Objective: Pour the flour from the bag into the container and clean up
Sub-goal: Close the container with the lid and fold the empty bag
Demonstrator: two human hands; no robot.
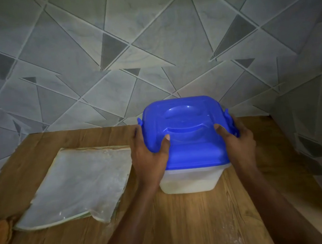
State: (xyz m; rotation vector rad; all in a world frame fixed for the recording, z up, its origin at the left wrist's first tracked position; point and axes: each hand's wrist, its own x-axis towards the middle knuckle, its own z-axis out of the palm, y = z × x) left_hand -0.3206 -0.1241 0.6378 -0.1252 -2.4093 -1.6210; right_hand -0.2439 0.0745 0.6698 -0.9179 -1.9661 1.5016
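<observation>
Gripping the one blue lid [186,122] from both sides, the left hand [150,158] and right hand [238,142] lay their thumbs on top with fingers curled round its edges; whether it is fully seated cannot be told. It sits on the one container [170,182], holding white flour [195,185], at mid-counter [190,224]. One flattened bag [78,186] lies apart to its left.

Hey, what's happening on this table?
A person grips a blue lid with the left hand and right hand, holding it on top of a clear container of flour. The flattened flour bag lies to the left on the wooden table, which carries a faint white dusting.
</observation>
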